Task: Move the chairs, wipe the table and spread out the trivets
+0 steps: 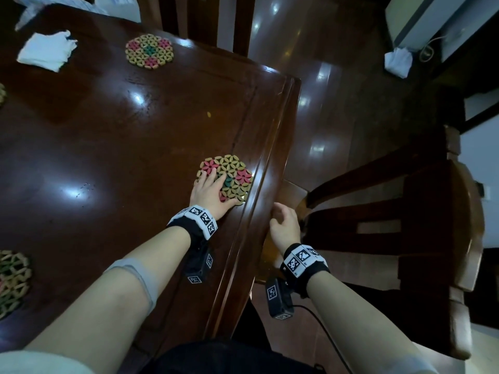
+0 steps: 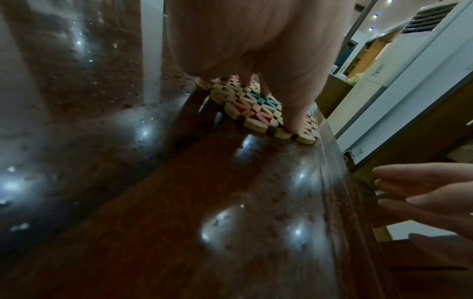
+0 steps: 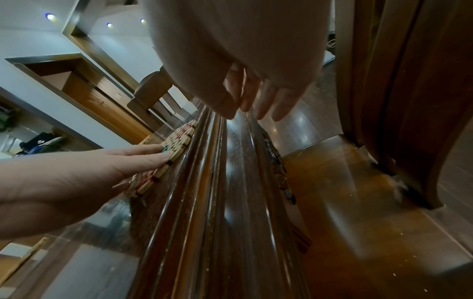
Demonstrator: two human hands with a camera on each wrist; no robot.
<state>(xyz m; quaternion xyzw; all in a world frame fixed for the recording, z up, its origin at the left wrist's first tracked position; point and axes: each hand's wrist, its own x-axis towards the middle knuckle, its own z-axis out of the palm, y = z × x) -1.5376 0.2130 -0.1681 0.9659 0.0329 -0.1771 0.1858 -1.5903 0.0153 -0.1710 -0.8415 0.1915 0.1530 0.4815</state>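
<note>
Forearms fill the bottom of the head view, each wrist strapped with a black band bearing black-and-white square markers. At centre frame the left hand lies flat, fingers spread straight, pressing on a round trivet woven of small tan, pink and green petal-shaped wooden pieces; its near part is covered by the palm. That trivet sits just beside the moulded right edge of the glossy dark wooden table.

Right of that edge, the right hand hangs in the air with fingers loosely bent, holding nothing; whether it brushes the edge cannot be told.

A second trivet lies whole in the upper left, near a folded white cloth with a frayed corner. Two more trivets are cut off by the left border: a large slice at lower left, a sliver at mid-left.

At right, a dark wooden chair with a slatted back stands apart from the table, partly cropped. Another chair back shows at the top, mostly cut off. On the shiny floor at upper right lies a crumpled white rag.
</note>
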